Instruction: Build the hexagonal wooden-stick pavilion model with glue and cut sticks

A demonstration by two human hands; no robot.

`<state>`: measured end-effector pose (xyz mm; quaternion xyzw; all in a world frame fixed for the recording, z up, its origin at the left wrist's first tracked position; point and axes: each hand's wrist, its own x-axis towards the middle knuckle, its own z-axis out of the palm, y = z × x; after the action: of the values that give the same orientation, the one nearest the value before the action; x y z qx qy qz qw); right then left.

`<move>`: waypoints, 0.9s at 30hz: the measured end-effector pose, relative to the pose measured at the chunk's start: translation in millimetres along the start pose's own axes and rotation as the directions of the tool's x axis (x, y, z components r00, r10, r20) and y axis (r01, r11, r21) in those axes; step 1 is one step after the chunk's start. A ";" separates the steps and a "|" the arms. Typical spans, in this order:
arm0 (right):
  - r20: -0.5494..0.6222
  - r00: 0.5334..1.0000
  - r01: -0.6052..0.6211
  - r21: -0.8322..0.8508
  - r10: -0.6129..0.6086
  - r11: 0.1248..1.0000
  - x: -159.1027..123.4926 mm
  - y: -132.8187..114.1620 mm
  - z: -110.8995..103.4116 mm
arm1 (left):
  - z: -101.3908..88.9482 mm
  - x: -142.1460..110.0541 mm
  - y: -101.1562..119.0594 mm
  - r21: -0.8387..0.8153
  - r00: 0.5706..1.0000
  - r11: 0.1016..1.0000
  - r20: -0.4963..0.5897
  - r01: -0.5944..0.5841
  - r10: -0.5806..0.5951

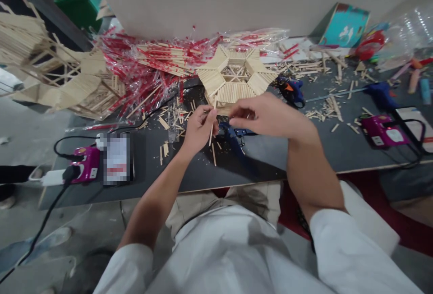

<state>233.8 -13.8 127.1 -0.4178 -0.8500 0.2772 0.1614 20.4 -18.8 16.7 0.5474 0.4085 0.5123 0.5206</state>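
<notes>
My left hand [199, 127] pinches a thin wooden stick [211, 135], which stands almost upright between thumb and fingers. Close on its right, my right hand [253, 113] hovers with curved fingers and a gap to the thumb; nothing shows in it. Just behind both hands sits a star-shaped structure of wooden sticks [233, 91] with a hollow six-sided middle. My hands and wrist cover part of its front. Below the right hand lies a blue-handled hand tool [233, 138], partly in shadow. A loose stick [214, 155] rests on the dark table near it.
A larger stick structure [91, 77] stands at the left. Red-and-clear plastic wrappers [152, 55] with sticks pile up along the wall. Two blue glue guns [296, 91] lie rightward, among stick scraps. Purple power adapters [86, 163] with cables and a phone [117, 158] occupy the table's front.
</notes>
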 end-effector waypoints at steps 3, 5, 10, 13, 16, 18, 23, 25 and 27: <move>-0.048 0.999 0.016 -0.014 -0.016 1.000 19.6 -1.7 -21.2 | 3.0 0.2 0.4 0.032 1.000 0.999 -0.011 -0.004 0.004; -0.054 0.998 0.014 -0.027 -0.015 1.000 34.1 4.0 -30.1 | 2.9 -0.2 1.9 0.069 0.999 0.998 -0.035 -0.011 0.013; -0.128 0.991 -0.043 -0.002 0.043 0.999 65.4 26.4 -31.2 | 1.1 -1.5 4.2 0.183 0.993 0.981 -0.110 0.060 -0.040; -0.157 0.986 -0.048 0.008 0.049 0.999 75.8 29.8 -25.3 | 2.5 -1.8 6.2 0.212 0.989 0.974 -0.140 0.082 -0.053; -0.154 0.986 -0.056 0.004 0.056 0.998 80.3 27.0 -22.1 | 3.5 -1.0 10.6 0.234 0.985 0.969 -0.169 0.078 -0.039; -0.142 0.988 -0.058 -0.004 0.057 0.998 81.5 25.8 -21.6 | 3.0 0.1 13.6 0.248 0.984 0.965 -0.174 0.080 -0.037; -0.117 0.992 -0.042 -0.040 0.037 0.998 82.4 25.9 -21.8 | 0.9 3.7 15.9 0.207 0.983 0.973 -0.172 0.103 -0.068; -0.105 0.994 -0.040 -0.051 0.035 0.998 81.8 24.5 -22.2 | 1.2 4.5 16.0 0.204 0.983 0.973 -0.168 0.107 -0.073; -0.095 0.995 -0.025 -0.061 0.019 0.998 80.8 22.4 -23.0 | 2.1 4.9 16.8 0.206 0.983 0.972 -0.162 0.116 -0.083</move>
<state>211.0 69.7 135.3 -0.4447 -0.8450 0.2324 0.1850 21.7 -16.4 34.1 0.5386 0.5269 0.4785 0.4509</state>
